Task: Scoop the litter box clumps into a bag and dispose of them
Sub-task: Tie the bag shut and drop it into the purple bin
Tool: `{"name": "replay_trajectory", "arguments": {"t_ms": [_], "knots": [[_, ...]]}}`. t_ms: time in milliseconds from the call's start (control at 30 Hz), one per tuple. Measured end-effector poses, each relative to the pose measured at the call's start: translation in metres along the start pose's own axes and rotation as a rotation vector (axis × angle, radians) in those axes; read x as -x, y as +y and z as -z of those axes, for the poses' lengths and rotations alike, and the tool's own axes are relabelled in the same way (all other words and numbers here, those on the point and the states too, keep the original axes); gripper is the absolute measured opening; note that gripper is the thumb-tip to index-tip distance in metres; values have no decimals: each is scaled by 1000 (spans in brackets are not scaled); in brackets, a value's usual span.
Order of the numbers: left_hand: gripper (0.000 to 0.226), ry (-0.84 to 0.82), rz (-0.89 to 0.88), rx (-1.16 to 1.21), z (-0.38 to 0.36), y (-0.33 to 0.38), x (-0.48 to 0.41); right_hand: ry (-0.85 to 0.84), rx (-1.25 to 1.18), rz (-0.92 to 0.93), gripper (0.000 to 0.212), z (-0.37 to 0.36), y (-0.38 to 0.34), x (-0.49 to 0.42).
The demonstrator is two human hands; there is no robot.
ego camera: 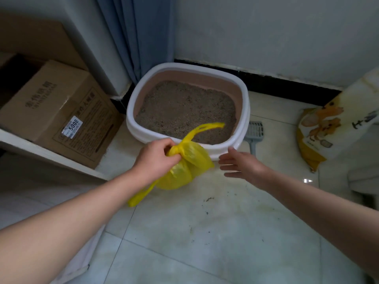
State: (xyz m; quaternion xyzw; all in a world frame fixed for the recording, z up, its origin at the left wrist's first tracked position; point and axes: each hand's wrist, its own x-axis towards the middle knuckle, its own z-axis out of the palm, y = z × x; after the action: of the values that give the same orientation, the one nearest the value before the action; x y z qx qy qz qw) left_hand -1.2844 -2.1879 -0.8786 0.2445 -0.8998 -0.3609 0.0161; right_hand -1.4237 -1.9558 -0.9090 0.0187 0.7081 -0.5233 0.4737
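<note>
Head view. The left hand [155, 156] grips the knotted neck of a yellow plastic bag [188, 167], fingers curled round the knot. The bag's bulging body hangs in front of the near rim of the white litter box [131, 111]. One handle loop sticks up across the grey-brown litter [184, 107]; the other trails down under the left wrist. The right hand [240, 163] is wide, fingers straight and spread, holding nothing, just beside the bag and apart from it. A grey slotted scoop [254, 132] lies on the tiled floor [205, 232] against the box's right side. A printed sack [320, 132] leans at far right, a cardboard carton [51, 111] sits at left, and stray grains [209, 199] dot the tiles
</note>
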Motion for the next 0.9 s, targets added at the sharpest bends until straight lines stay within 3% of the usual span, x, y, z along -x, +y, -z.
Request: {"name": "replay_trajectory", "arguments": {"t_ms": [167,300,600,767,900], "knots": [[22,32,103,89,60,77,26,-163,-545,-190,69,-21,-60,69],[16,77,230,216,119,149,49,-165,-742,-227,73,-25,-120,140],[19,34,142,80,284,321,119,-165,-890,-250,83,-10,-269,318],[17,73,98,38,369,407,159,-81,-719,-138,67,-15,-340,419],[16,153,68,-8,431,464,200,-132,-545,-62,62,-24,-388,498]]}}
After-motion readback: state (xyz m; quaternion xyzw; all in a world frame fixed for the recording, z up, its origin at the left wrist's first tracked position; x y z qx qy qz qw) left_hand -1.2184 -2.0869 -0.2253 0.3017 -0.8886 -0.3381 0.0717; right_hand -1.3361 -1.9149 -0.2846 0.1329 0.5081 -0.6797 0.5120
